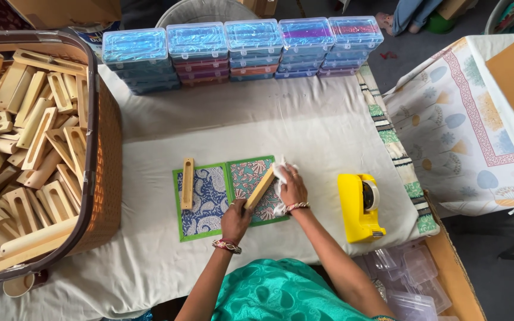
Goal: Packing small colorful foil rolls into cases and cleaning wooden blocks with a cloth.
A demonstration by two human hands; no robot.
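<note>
Nearest, the left hand (pixel 235 219) was closed on the lower end of a wooden piece (pixel 260 187), whose long axis ran diagonally up to the right hand (pixel 293 189), clenched on a white cloth (pixel 281 174) against its upper end. Beneath lay patterned cards (pixel 209 199) on the counter (pixel 322 131); farther off, plastic boxes (pixel 242 50) were stacked.

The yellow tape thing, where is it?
In the head view, the yellow tape dispenser sits on the white cloth, to the right of the right hand and the patterned cards.
</note>
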